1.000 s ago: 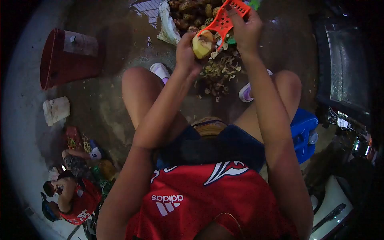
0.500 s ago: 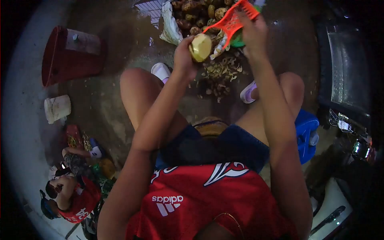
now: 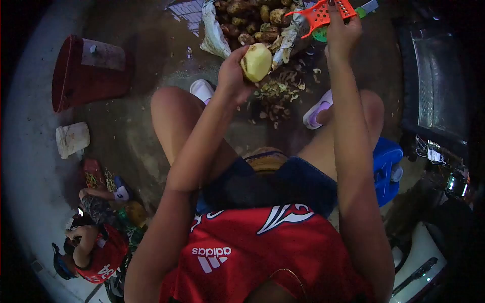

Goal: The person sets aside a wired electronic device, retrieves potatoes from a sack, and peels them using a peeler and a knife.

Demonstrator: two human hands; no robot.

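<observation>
1. Your left hand [image 3: 234, 78] is gripping the potato [image 3: 257, 61], with the fingers closing around its side; its pale, peeled face is showing.
2. Your right hand [image 3: 344, 36] is gripping the orange peeler [image 3: 319, 16], well apart from the potato, to its right and farther out from you.
3. The potato is sitting above the floor [image 3: 139, 131], between your knees and the open sack [image 3: 214, 34].
4. The sack is lying beyond your left hand and holding many brown, unpeeled potatoes [image 3: 245, 22].
5. Peelings [image 3: 279, 91] are lying scattered on the floor between your shoes, near the sack.
6. A red bucket [image 3: 76, 81] and a white bucket [image 3: 72, 139] are standing off to your left, and a blue jug [image 3: 385, 174] is resting beside your right leg.
7. Another person [image 3: 103, 252] is sitting at the far left.
</observation>
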